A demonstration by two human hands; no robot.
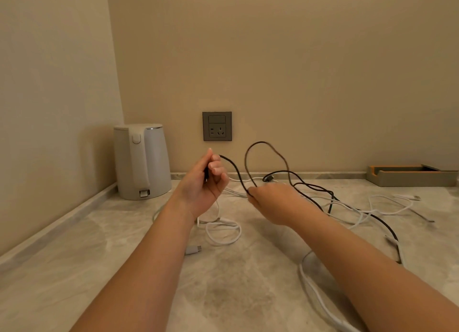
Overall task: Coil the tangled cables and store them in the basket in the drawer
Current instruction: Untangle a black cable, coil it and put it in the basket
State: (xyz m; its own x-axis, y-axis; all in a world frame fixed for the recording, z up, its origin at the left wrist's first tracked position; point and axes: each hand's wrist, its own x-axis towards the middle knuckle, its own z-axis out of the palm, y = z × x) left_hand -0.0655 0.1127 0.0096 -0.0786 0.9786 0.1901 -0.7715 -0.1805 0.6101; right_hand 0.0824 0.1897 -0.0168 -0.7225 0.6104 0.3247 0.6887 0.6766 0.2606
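My left hand (pixel 203 185) is raised above the marble counter and grips one end of a black cable (pixel 234 169). The cable runs to my right hand (pixel 270 200), which pinches it lower down. Above that hand the cable stands up in a blurred loop (pixel 263 144), then trails right across the counter among tangled white cables (pixel 377 207). Another white cable (pixel 223 232) lies coiled loosely under my left wrist, with a grey plug (pixel 193 249) at its end. No basket or drawer is in view.
A white electric kettle (pixel 141 160) stands in the left corner. A grey wall socket (pixel 216 126) sits on the back wall behind my hands. A flat orange and grey tray (pixel 409 176) rests at the far right by the wall. A thick white cable (pixel 320 297) runs off the bottom edge.
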